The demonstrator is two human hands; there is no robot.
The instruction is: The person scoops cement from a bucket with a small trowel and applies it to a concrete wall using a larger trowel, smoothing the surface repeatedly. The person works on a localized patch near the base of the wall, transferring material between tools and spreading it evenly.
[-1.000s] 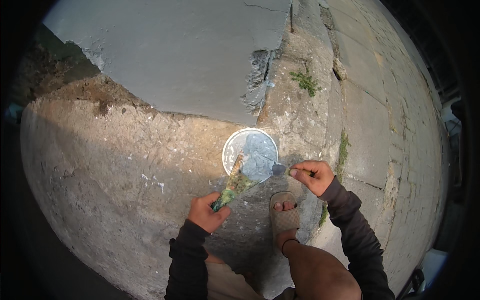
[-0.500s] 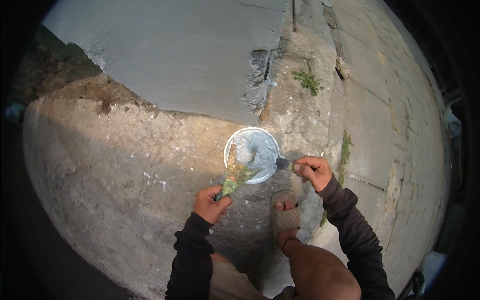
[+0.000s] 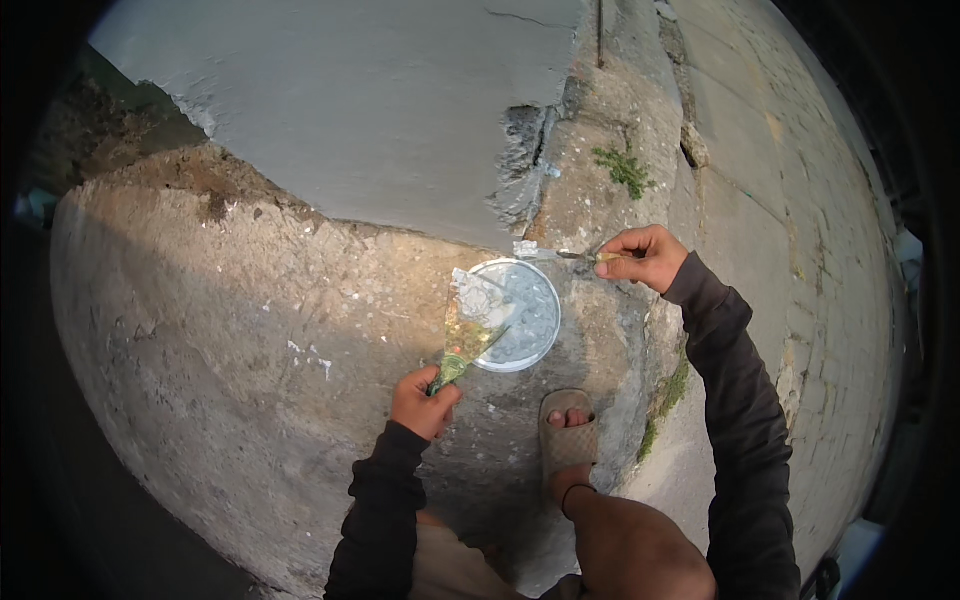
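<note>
The left hand point(image 3: 425, 402) is closed around the handle of a wide putty knife point(image 3: 470, 335), a flat triangular blade stained yellow-green near the grip and loaded at its broad end with a lump of pale grey-white filler. The blade slants up and away from the left hand, its loaded end lying over the near-left rim of a round shallow container point(image 3: 522, 316).

The right hand point(image 3: 645, 256) is closed on the yellowish handle of a small scraper point(image 3: 555, 254). This thin tool points left from the right hand, and its narrow tip, dabbed with the same pale paste, sits just past the far rim of the container, close to the foot of the wall.

The container stands on the rough ground between the two hands, nearer the left one. It is light-rimmed and holds a grey-white, wet-looking paste spread across its bottom.

Just below the container, between the forearms, a foot in a tan sandal point(image 3: 567, 437) rests on the ground. Beyond both hands rises a smooth grey plastered wall point(image 3: 380, 110) with a crumbled edge point(image 3: 520, 165).
</note>
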